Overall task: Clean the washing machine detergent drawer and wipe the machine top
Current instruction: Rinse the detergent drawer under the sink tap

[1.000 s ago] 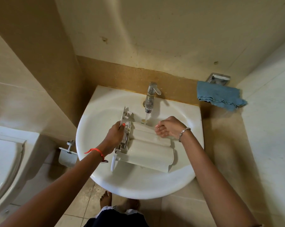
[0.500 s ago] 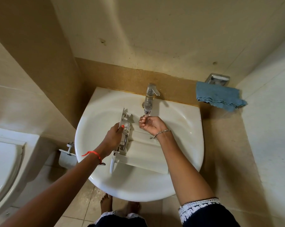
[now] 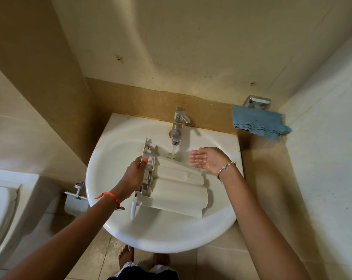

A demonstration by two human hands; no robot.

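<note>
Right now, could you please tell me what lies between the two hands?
In the head view, the water stream and a corner of the detergent drawer lie between the left hand and the open right hand.

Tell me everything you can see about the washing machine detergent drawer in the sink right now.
The off-white plastic detergent drawer lies in the white ceramic sink, apparently upside down, showing smooth rounded compartment backs side by side. Its ribbed front panel stands on edge at the left, gripped by the left hand. Water from the chrome tap lands on its far end. The wet, open right hand hovers beside that end, apparently not touching it.
</note>
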